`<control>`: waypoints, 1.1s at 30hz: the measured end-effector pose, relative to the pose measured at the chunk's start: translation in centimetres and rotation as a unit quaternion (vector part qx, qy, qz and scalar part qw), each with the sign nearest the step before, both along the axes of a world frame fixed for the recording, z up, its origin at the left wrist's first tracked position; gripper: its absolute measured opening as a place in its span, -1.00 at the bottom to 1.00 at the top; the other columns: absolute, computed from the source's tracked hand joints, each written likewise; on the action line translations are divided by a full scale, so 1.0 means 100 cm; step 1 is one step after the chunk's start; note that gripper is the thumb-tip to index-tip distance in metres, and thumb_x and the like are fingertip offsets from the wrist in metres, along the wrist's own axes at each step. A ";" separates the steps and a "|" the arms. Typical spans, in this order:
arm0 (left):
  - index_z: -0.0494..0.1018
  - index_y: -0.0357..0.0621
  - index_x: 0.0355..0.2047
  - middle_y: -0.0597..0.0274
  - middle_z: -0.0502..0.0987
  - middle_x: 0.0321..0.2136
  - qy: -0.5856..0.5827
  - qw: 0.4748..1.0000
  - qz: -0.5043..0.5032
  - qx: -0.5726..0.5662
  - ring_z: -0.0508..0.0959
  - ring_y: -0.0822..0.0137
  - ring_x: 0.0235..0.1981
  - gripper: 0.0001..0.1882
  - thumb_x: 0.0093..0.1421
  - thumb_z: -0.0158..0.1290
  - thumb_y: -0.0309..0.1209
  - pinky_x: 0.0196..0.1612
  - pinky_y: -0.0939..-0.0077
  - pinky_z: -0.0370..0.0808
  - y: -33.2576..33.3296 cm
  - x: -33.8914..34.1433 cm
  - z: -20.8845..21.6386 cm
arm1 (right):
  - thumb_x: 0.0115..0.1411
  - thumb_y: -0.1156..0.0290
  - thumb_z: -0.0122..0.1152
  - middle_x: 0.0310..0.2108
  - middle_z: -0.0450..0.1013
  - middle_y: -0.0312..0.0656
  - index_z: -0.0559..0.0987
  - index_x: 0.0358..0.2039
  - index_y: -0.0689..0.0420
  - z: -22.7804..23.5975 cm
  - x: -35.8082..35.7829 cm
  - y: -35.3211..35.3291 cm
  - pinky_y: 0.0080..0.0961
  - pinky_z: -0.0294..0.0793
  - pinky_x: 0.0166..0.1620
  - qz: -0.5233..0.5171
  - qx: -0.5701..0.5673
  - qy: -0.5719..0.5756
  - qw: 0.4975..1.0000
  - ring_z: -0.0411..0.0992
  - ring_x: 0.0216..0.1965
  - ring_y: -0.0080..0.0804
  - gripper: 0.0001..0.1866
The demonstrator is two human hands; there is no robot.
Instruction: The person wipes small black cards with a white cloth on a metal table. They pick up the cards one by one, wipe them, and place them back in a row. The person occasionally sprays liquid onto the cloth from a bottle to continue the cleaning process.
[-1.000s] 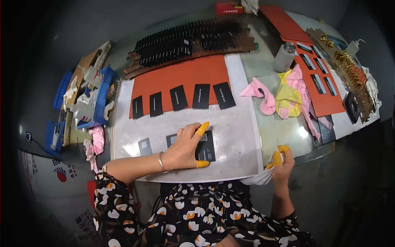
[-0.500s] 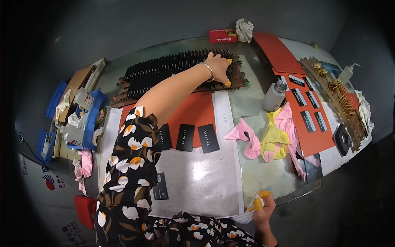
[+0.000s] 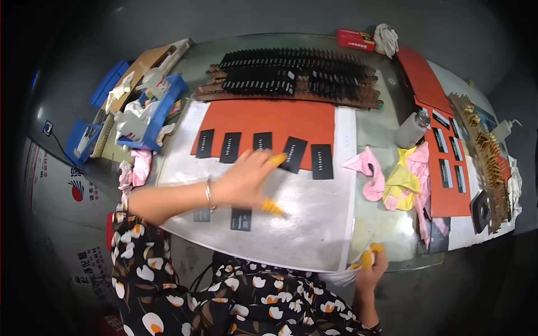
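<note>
My left hand [image 3: 244, 179] hovers over the white sheet [image 3: 305, 224], yellow finger covers on its thumb and a fingertip. Thumb and fingers are spread, with nothing visible between them. Beyond it runs a row of several black cards [image 3: 322, 161], half on the orange-red mat [image 3: 269, 115]; the fingers partly hide one. Two dark cards lie nearer me, one [image 3: 241, 219] below the wrist. At the bench's near edge my right hand [image 3: 371, 273], also with yellow finger covers, is closed on a white cloth [image 3: 341, 278]. Toothed racks [image 3: 344, 101] full of upright black cards stand at the back.
Right of the sheet lie pink [image 3: 370, 182] and yellow [image 3: 402, 179] cloths and a grey bottle [image 3: 412, 130]. Farther right, several cards rest on another orange-red mat [image 3: 448, 204], beside a rack of gold pieces [image 3: 482, 151]. A blue tray [image 3: 162, 115] with bottles stands left.
My left hand has come back from the racks toward me, over the white sheet. The whole view has shifted, uncovering more of the card row. My right hand still grips the white cloth.
</note>
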State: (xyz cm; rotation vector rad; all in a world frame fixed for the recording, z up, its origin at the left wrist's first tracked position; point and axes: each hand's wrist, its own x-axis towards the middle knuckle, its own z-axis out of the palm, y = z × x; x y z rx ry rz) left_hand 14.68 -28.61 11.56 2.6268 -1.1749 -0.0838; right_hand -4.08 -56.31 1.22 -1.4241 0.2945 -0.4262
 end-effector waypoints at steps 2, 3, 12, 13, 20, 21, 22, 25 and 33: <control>0.06 -0.32 0.11 -0.05 0.22 -0.06 0.007 0.999 0.041 0.016 0.20 0.03 0.02 0.11 -0.32 0.24 0.14 0.07 0.15 0.07 0.042 -0.045 -0.029 | 0.14 0.44 0.05 -0.53 0.30 -0.34 0.37 -0.32 0.26 -0.002 0.001 0.002 -0.73 0.31 -0.61 -0.006 -0.025 -0.003 1.000 0.26 -0.61 -0.70 -0.84; 0.03 -0.31 0.12 -0.05 0.17 -0.03 0.016 0.997 0.067 0.030 0.16 0.01 0.04 0.13 -0.33 0.26 0.12 0.08 0.10 0.03 0.055 -0.058 -0.039 | 0.14 0.43 0.05 -0.54 0.30 -0.34 0.38 -0.33 0.25 -0.006 0.003 0.001 -0.73 0.30 -0.61 -0.015 -0.041 -0.005 0.999 0.26 -0.62 -0.70 -0.84; 0.00 -0.30 0.15 -0.12 0.20 -0.09 0.071 0.994 0.047 -0.069 0.22 -0.04 -0.03 0.08 -0.30 0.30 -0.07 0.08 0.21 0.09 0.068 -0.072 -0.064 | 0.17 0.39 0.06 -0.59 0.28 -0.38 0.39 -0.37 0.20 -0.001 0.013 0.003 -0.74 0.26 -0.63 -0.068 -0.071 -0.028 0.995 0.21 -0.68 -0.72 -0.86; 0.00 -0.30 0.15 -0.11 0.24 -0.12 0.077 0.995 0.030 -0.048 0.23 -0.03 -0.04 0.08 -0.30 0.29 -0.05 0.07 0.21 0.10 0.065 -0.065 -0.053 | 0.17 0.40 0.06 -0.59 0.28 -0.38 0.40 -0.37 0.20 -0.002 0.012 0.003 -0.74 0.26 -0.63 -0.066 -0.066 -0.018 0.995 0.21 -0.67 -0.72 -0.86; 0.00 -0.30 0.16 -0.03 0.42 -0.21 -0.088 0.987 -0.061 -0.121 0.44 0.04 -0.31 0.05 -0.27 0.24 -0.06 -0.11 0.30 0.31 -0.046 0.082 0.038 | 0.13 0.41 0.11 -0.58 0.29 -0.36 0.40 -0.36 0.21 0.000 0.006 -0.001 -0.74 0.27 -0.61 -0.070 -0.046 0.021 0.996 0.25 -0.63 -0.70 -0.85; 0.04 -0.33 0.14 0.00 0.43 -0.32 -0.141 0.984 -0.056 -0.090 0.43 0.08 -0.35 -0.01 -0.23 0.20 -0.06 -0.15 0.36 0.28 -0.080 0.104 0.049 | 0.12 0.40 0.12 -0.58 0.30 -0.36 0.40 -0.36 0.22 -0.004 0.002 -0.003 -0.74 0.27 -0.60 -0.075 -0.044 0.018 0.996 0.25 -0.63 -0.70 -0.83; 0.06 -0.35 0.12 0.04 0.43 -0.40 -0.174 0.978 -0.063 -0.096 0.41 0.12 -0.34 -0.03 -0.21 0.16 -0.03 -0.16 0.42 0.23 -0.098 0.136 0.043 | 0.12 0.39 0.13 -0.57 0.31 -0.36 0.40 -0.36 0.22 -0.007 0.003 -0.002 -0.74 0.27 -0.59 -0.066 -0.036 0.013 0.997 0.25 -0.63 -0.70 -0.82; 0.17 -0.32 0.08 0.03 0.46 -0.32 -0.198 0.980 -0.002 -0.003 0.40 0.13 -0.20 -0.06 -0.25 0.14 0.05 -0.09 0.39 0.17 -0.150 0.198 0.033 | 0.10 0.38 0.14 -0.58 0.32 -0.37 0.40 -0.37 0.23 -0.001 0.000 0.001 -0.75 0.27 -0.54 -0.008 0.015 0.026 1.000 0.26 -0.60 -0.71 -0.81; 0.29 -0.18 0.03 0.18 0.47 -0.18 -0.125 0.967 0.011 0.222 0.34 0.21 -0.07 -0.15 -0.23 0.14 0.08 -0.04 0.35 0.13 -0.223 0.261 0.004 | 0.06 0.37 0.16 -0.59 0.35 -0.35 0.41 -0.42 0.25 -0.008 -0.003 -0.006 -0.75 0.26 -0.51 -0.043 -0.022 0.023 0.999 0.26 -0.58 -0.69 -0.80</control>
